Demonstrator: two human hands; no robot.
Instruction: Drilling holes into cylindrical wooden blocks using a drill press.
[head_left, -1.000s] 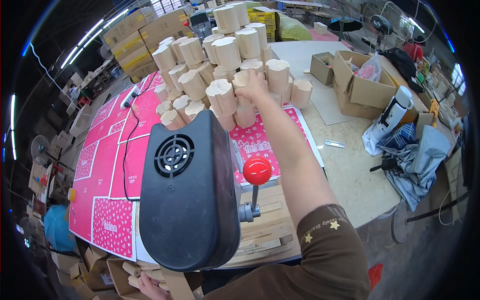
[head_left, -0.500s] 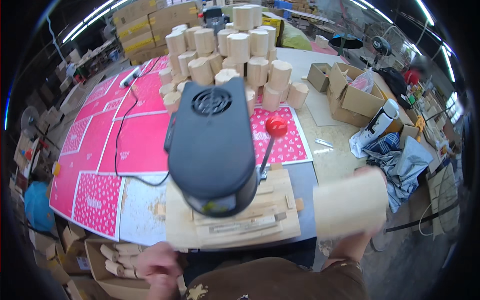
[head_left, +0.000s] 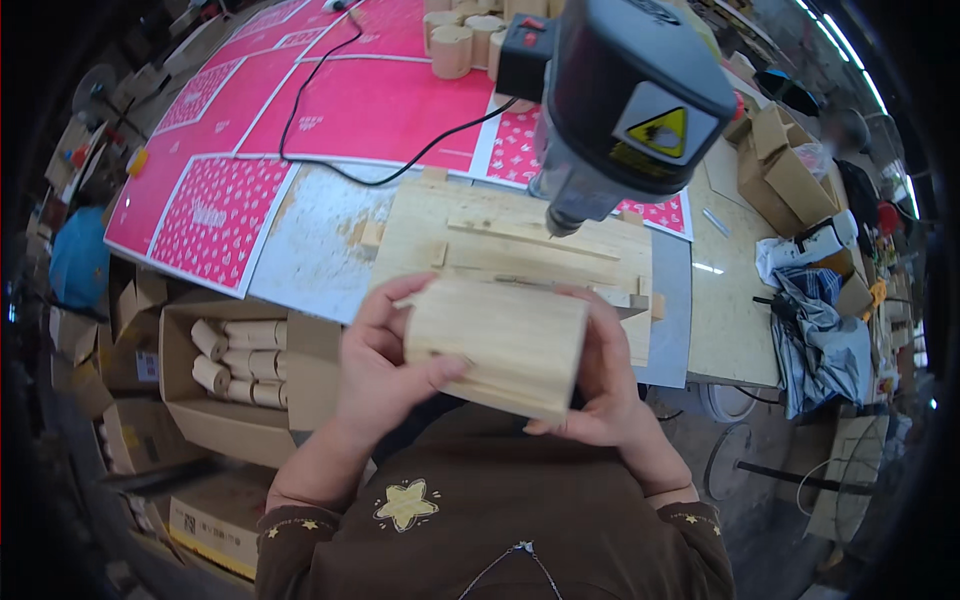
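Observation:
A pale wooden block (head_left: 495, 345) with rounded sides lies sideways between my two hands, close to my body. My left hand (head_left: 390, 360) grips its left end, the thumb across the front face. At the other end my right hand (head_left: 608, 380) has its fingers wrapped round the wood. Just beyond the block is a wooden jig board (head_left: 420, 215) with strips fixed on it. Over that board stands a dark drill press (head_left: 640, 90), its chuck (head_left: 563, 218) pointing down. The block's underside is hidden.
Several similar wooden blocks (head_left: 452, 52) stand at the far side on pink printed sheets (head_left: 390, 110). A black cable (head_left: 285, 130) crosses the sheets to the drill press. To my left, a cardboard box (head_left: 230, 425) holds wooden pieces. Grey cloth (head_left: 830, 345) hangs at the right.
The block has come from the right, where only my right hand held it, to in front of me. My left hand has risen and taken its left end. The view has tilted down.

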